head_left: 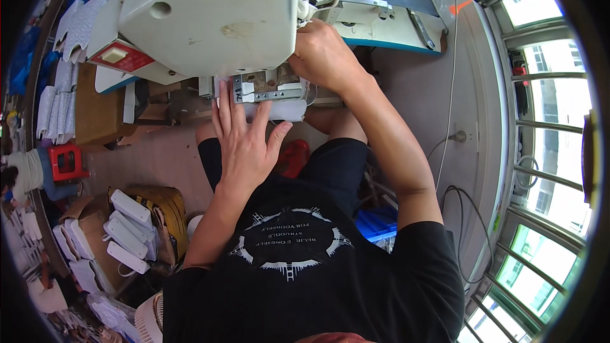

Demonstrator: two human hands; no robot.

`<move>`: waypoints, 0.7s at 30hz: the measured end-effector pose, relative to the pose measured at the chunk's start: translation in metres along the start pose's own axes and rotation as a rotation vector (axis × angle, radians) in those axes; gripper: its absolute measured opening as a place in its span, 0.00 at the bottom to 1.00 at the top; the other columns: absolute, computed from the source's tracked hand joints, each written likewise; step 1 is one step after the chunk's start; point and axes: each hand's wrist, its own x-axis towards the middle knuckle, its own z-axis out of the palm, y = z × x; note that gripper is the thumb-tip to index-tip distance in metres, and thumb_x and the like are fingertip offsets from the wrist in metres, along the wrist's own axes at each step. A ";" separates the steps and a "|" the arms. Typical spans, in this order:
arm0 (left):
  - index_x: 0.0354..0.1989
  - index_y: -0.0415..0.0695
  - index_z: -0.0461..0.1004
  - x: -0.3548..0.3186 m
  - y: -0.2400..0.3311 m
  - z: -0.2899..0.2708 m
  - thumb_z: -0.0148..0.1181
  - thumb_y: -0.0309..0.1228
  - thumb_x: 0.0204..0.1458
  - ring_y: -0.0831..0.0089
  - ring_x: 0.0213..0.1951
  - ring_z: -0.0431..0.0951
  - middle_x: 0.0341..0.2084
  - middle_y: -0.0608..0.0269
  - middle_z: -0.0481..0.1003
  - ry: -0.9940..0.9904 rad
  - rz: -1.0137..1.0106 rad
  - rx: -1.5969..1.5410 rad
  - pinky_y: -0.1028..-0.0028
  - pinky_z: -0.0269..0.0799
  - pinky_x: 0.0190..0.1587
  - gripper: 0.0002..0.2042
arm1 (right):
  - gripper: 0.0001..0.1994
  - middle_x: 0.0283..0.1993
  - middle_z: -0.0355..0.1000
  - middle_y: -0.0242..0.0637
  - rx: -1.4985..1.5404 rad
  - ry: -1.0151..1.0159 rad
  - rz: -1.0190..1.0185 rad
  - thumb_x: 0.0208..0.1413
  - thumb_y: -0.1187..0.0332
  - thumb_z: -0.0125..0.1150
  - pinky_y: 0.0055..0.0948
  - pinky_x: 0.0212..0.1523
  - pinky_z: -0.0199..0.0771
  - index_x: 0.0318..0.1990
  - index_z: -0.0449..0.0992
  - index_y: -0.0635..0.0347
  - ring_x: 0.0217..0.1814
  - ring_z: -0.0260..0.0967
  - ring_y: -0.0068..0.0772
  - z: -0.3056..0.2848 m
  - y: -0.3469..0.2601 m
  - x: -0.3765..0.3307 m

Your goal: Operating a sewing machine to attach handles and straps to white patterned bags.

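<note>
Pressing flat, your left hand lies palm down with its fingers spread wide and straight, gripping nothing; the fingertips rest on the white fabric piece that sits just under the grey metal presser plate of the cream-coloured industrial sewing machine. The fabric runs from beneath your left fingertips rightward, past your left thumb, which points up toward its lower edge. Your right hand is above and to the right of that fabric, knuckles up, fingers curled in against the machine's head beside the needle area. Those fingers are bent close, but whether they pinch the fabric or only rest there you cannot tell, since the fingertips are hidden behind the hand and the machine body. The needle itself is hard to make out in the shadow under the head. The far part of the fabric is covered by the plate, and the bench edge is mostly hidden by your arms.
</note>
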 end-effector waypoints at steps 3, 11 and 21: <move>0.68 0.49 0.71 0.007 0.004 0.002 0.53 0.53 0.66 0.32 0.75 0.48 0.68 0.31 0.60 0.021 -0.006 0.031 0.33 0.46 0.70 0.28 | 0.10 0.31 0.76 0.41 -0.014 -0.027 -0.005 0.41 0.79 0.66 0.44 0.40 0.80 0.34 0.80 0.60 0.40 0.76 0.49 -0.003 0.001 0.001; 0.68 0.49 0.72 0.008 0.007 0.007 0.56 0.48 0.66 0.32 0.73 0.51 0.67 0.33 0.61 0.053 -0.063 -0.016 0.37 0.50 0.70 0.26 | 0.13 0.35 0.76 0.40 -0.027 -0.100 -0.009 0.42 0.78 0.66 0.43 0.46 0.79 0.38 0.82 0.57 0.43 0.75 0.48 -0.008 -0.006 -0.005; 0.52 0.44 0.81 0.005 0.005 0.007 0.58 0.45 0.64 0.33 0.74 0.51 0.66 0.29 0.61 0.063 -0.054 -0.050 0.37 0.52 0.69 0.19 | 0.14 0.40 0.80 0.32 -0.370 -0.426 -0.088 0.46 0.71 0.65 0.36 0.51 0.78 0.43 0.85 0.50 0.45 0.80 0.40 -0.039 -0.044 -0.005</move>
